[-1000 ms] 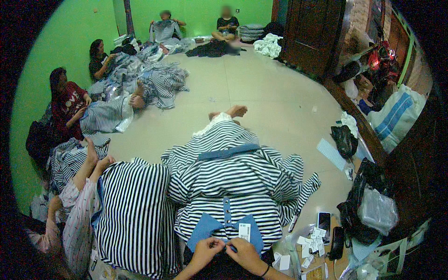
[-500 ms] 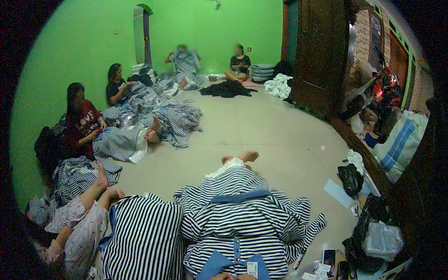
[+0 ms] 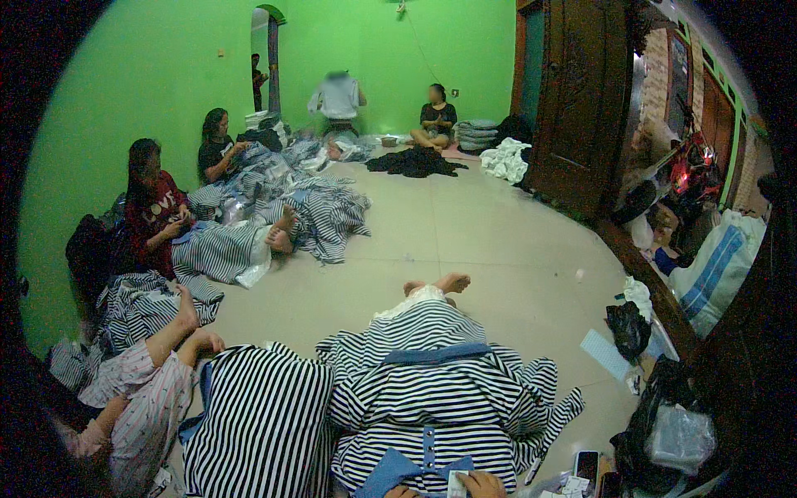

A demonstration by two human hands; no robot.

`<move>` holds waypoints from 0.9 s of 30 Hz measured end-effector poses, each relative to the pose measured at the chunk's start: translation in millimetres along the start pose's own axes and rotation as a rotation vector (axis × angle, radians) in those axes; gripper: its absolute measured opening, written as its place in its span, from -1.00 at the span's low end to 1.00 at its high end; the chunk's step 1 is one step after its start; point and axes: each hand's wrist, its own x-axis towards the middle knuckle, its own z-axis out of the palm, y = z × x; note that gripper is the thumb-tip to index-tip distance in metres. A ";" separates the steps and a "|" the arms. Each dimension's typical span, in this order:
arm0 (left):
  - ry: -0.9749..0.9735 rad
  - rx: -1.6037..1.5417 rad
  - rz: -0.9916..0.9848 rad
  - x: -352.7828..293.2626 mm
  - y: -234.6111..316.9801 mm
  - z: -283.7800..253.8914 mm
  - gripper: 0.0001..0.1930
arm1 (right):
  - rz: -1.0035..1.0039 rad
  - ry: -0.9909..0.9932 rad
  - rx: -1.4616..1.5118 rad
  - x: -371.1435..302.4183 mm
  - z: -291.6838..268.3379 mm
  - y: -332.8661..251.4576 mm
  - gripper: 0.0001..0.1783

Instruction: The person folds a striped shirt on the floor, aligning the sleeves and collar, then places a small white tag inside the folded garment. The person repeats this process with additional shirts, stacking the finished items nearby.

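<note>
A black-and-white striped shirt (image 3: 415, 373) with a blue denim collar and a short button placket lies over my outstretched legs. At the lower edge my right hand (image 3: 483, 485) has its fingers closed on a white card tag (image 3: 457, 483) beside the collar. Only the bent fingertips of my left hand (image 3: 401, 492) show, gathered at the blue collar (image 3: 390, 471); the rest of that hand is cut off by the frame. A second striped garment (image 3: 257, 423) is heaped just left of my lap.
Beside my right knee lie a phone (image 3: 586, 466), a pen (image 3: 534, 471) and white tags (image 3: 573, 485). Black plastic bags (image 3: 664, 407) sit farther right. Co-workers sit along the left wall among striped garments (image 3: 307, 212); another person's legs (image 3: 162, 373) are close on my left.
The view has shifted slightly. My hands have come further into view, the right one now at the tag. At the back, a person holding up a light garment has risen higher.
</note>
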 end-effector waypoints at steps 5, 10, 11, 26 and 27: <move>-0.031 0.169 0.113 -13.2 4.7 -13.8 -0.68 | 0.007 0.259 0.310 15.8 -0.2 -7.5 -0.74; 0.025 0.150 0.062 -19.7 4.3 -27.0 -0.65 | 0.100 0.160 0.713 48.9 12.0 -12.6 -0.79; 0.076 0.125 0.046 -20.3 2.0 -29.5 -0.68 | 0.042 0.194 0.633 60.4 16.7 -11.2 -0.78; -0.019 0.108 0.165 -19.7 -42.9 -89.9 -0.79 | -0.184 -0.244 0.305 37.5 -6.4 32.2 -0.74; -0.038 0.126 0.130 -18.2 -41.4 -94.2 -0.79 | -0.239 -0.345 0.316 30.3 -12.1 35.4 -0.71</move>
